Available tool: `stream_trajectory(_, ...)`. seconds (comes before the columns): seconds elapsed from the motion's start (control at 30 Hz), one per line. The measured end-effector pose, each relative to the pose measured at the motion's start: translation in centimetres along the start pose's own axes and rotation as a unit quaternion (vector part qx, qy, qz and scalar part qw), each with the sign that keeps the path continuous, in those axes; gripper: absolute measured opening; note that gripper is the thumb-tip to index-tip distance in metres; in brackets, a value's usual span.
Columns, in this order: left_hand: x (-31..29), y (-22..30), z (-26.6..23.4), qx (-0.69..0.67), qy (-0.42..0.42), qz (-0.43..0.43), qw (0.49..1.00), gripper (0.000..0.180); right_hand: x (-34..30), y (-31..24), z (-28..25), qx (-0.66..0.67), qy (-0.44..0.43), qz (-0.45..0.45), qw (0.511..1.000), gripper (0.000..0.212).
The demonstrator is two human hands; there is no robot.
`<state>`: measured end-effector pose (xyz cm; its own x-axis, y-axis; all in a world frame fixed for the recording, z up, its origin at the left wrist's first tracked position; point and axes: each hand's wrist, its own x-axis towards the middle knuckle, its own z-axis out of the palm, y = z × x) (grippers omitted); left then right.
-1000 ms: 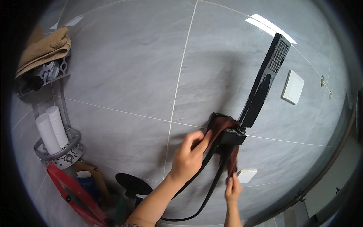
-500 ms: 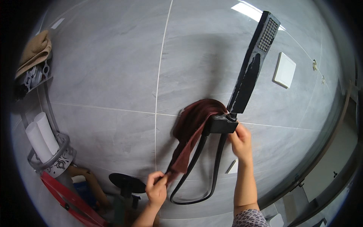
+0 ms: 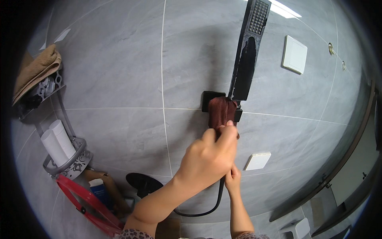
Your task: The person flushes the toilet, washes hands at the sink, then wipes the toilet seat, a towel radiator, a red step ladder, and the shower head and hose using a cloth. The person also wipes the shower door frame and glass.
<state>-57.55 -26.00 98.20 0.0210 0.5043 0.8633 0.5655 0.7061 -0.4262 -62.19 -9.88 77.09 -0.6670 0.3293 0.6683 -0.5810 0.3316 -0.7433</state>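
Note:
A dark red-brown cloth (image 3: 222, 111) is draped over the black shower holder (image 3: 208, 100) on the tiled wall. The black rectangular hand shower (image 3: 243, 65) stands upright in it, its paint worn off along one edge. My left hand (image 3: 209, 153) is closed, pinching the cloth's lower part just under the holder. Below and behind it, my right hand (image 3: 233, 177) is closed beside the black shower hose (image 3: 219, 197). The left hand covers part of its fingers, so what they grip is hidden.
White switch plates (image 3: 295, 55) are on the wall at right. At left, a corner rack (image 3: 81, 149) holds white rolls (image 3: 59, 141), below a brown towel (image 3: 39, 71). A red folded frame (image 3: 89, 203) and a black round disc (image 3: 144, 184) stand low left.
My left hand has risen from the cloth's hanging end to just under the holder. My right hand has dropped from beside the holder to near the hose. The cloth is now bunched more tightly.

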Motion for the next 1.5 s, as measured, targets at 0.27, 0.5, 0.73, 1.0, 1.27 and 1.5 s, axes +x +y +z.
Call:
stream_trajectory(0.27, -5.1, 5.2, -0.4, -0.040, -0.087, 0.029, 0.995, 0.010, 7.9, -7.0, -2.2, 0.265, 0.008, 0.068, 0.962, 0.029)
stream_trajectory(0.5, -9.8, 10.8, 3.3, -0.249, -0.104, -0.165, 0.949, 0.011, 14.8, -10.7, -3.5, 0.281, -0.132, 0.028, 0.950, 0.027)
stream_trajectory(0.73, -10.5, 9.2, 4.2, -0.290, 0.023, -0.212, 0.933, 0.011, 13.4, -10.6, -2.3, 0.128, -0.103, -0.087, 0.983, 0.029)
stream_trajectory(1.0, -9.9, 9.1, 2.2, -0.246, 0.033, -0.212, 0.945, 0.011, 9.9, -8.4, -0.8, 0.011, -0.017, -0.179, 0.984, 0.028)
stream_trajectory(1.27, -2.2, 2.7, -0.1, -0.164, 0.135, -0.163, 0.964, 0.009, 0.9, 0.3, -2.5, -0.107, -0.037, -0.083, 0.990, 0.024)
stream_trajectory(1.5, 3.3, -4.0, 1.0, -0.288, 0.106, -0.291, 0.906, 0.015, -16.3, 11.2, -6.7, -0.251, -0.167, 0.053, 0.952, 0.019)
